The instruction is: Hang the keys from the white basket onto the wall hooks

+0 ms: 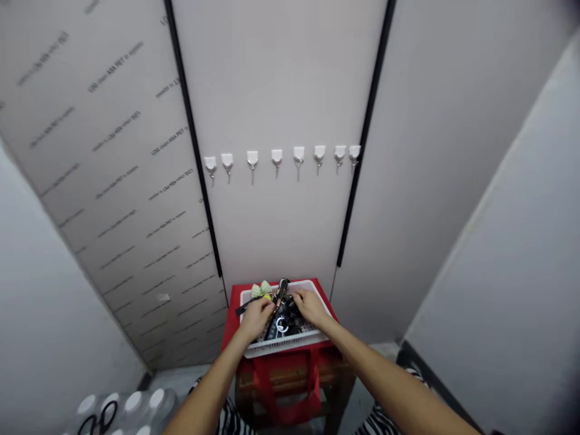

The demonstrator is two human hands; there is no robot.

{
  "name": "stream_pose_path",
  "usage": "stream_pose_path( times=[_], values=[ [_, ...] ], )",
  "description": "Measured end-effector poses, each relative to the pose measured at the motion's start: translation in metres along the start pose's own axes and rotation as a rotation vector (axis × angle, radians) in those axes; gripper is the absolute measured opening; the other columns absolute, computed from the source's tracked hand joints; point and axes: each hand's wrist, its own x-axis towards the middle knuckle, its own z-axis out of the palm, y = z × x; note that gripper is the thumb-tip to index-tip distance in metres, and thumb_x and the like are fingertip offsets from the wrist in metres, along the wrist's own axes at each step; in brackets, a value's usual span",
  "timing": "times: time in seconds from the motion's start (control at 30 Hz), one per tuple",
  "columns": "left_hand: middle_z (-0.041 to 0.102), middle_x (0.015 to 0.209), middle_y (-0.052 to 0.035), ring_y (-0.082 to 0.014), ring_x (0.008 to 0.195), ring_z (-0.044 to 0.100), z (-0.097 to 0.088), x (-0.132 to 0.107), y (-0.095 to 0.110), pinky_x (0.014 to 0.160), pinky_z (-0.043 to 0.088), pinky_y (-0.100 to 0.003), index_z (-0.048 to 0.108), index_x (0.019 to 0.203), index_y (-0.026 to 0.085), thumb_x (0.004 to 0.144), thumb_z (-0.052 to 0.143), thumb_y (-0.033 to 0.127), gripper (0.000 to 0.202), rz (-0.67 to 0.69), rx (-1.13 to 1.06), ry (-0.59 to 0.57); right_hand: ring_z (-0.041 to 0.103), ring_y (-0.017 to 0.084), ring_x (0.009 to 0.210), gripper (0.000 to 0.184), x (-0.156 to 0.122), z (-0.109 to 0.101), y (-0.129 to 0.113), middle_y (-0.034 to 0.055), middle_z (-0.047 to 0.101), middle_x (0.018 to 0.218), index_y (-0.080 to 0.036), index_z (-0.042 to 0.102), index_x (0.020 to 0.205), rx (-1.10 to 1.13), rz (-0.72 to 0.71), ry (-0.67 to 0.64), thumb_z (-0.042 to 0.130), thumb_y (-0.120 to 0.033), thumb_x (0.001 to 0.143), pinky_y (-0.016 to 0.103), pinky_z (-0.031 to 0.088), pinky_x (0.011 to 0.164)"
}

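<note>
A shallow white plastic basket [283, 347] sits on a red cloth bag [232, 305] and holds a jumble of mostly black small items [290, 317]. My left hand [257, 317] is over the basket's left half, fingertips pinched together among the items; what they hold is too small to make out. On the right side, my right hand [312, 307] reaches in with curled fingers against the dark items, its grip partly hidden. A pale green checked bow [261, 290] lies at the back left, beside something yellow. A white curved shape [281, 325] shows among the black pieces.
Several white adhesive hooks [276, 157] run in a row across the pale cabinet door [281, 223], between two long black handles. A wooden stool [247, 380] supports the bag, whose red strap hangs in front. Clear bottles with white caps [133, 402] stand at lower left.
</note>
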Motion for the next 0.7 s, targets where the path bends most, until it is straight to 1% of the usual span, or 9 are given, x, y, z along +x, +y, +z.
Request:
stream_pose_path(
  times=[0.17, 0.3, 0.43, 0.6, 0.7],
  values=[
    [0.055, 0.063, -0.0029, -0.0145, 0.061, 0.048, -0.002, -0.002, 0.004, 0.058, 0.036, -0.023, 0.053, 0.065, 0.013, 0.066, 0.031, 0.038, 0.034, 0.007, 0.002, -0.032, 0.05, 0.013, 0.067, 0.032, -0.003, -0.002, 0.0, 0.0079, 0.059, 0.075, -0.012, 0.057, 0.07, -0.016, 0.04, -0.008, 0.027, -0.021, 0.073, 0.02, 0.031, 0.058],
    [0.057, 0.067, -0.0033, -0.0167, 0.066, 0.05, -0.001, -0.001, 0.002, 0.064, 0.037, -0.026, 0.054, 0.069, 0.014, 0.061, 0.035, 0.044, 0.037, -0.029, 0.011, -0.057, 0.05, 0.013, 0.073, 0.031, -0.005, -0.005, 0.003, 0.0066, 0.059, 0.082, -0.014, 0.057, 0.075, -0.002, 0.086, -0.024, 0.028, -0.024, 0.072, 0.021, 0.032, 0.061],
    [0.058, 0.069, -0.0023, -0.0172, 0.067, 0.051, 0.002, 0.001, 0.002, 0.064, 0.039, -0.026, 0.054, 0.069, 0.014, 0.056, 0.039, 0.048, 0.039, -0.076, -0.022, -0.09, 0.05, 0.015, 0.075, 0.031, -0.009, -0.007, 0.005, 0.0062, 0.059, 0.083, -0.015, 0.057, 0.078, 0.013, 0.115, -0.03, 0.028, -0.026, 0.072, 0.022, 0.032, 0.062],
    [0.06, 0.07, -0.0024, -0.0182, 0.067, 0.052, 0.002, 0.0, 0.013, 0.065, 0.04, -0.026, 0.055, 0.067, 0.015, 0.048, 0.044, 0.051, 0.043, -0.169, -0.058, -0.068, 0.051, 0.016, 0.075, 0.031, -0.013, -0.008, 0.005, 0.0055, 0.059, 0.083, -0.016, 0.056, 0.078, 0.021, 0.11, -0.036, 0.028, -0.027, 0.072, 0.024, 0.033, 0.063],
    [0.06, 0.07, -0.0021, -0.0184, 0.069, 0.053, 0.002, 0.002, 0.015, 0.066, 0.041, -0.025, 0.056, 0.067, 0.015, 0.045, 0.045, 0.053, 0.045, -0.191, -0.07, -0.058, 0.051, 0.016, 0.075, 0.03, -0.012, -0.008, 0.007, 0.0048, 0.059, 0.083, -0.017, 0.056, 0.079, 0.027, 0.105, -0.045, 0.029, -0.026, 0.071, 0.024, 0.034, 0.063]
  ],
)
